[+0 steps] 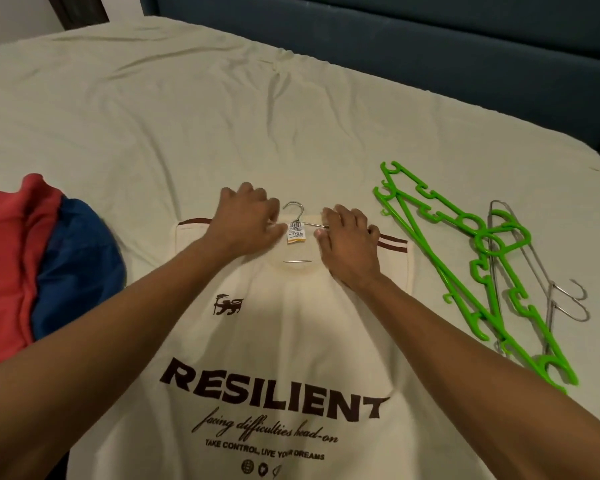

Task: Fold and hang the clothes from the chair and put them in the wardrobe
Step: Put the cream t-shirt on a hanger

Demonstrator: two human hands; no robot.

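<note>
Bed (153,98): cream shirt (291,341), green hangers (465,244), clothes pile (42,265).

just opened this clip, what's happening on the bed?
A person is fitting a metal hanger into a cream T-shirt laid flat on the bed. The hook pokes out of the neck opening, with a price tag on it. The left hand and right hand work at the collar on either side. Green plastic hangers and more metal hangers lie to the right; red and blue clothes wait on the left.
</note>
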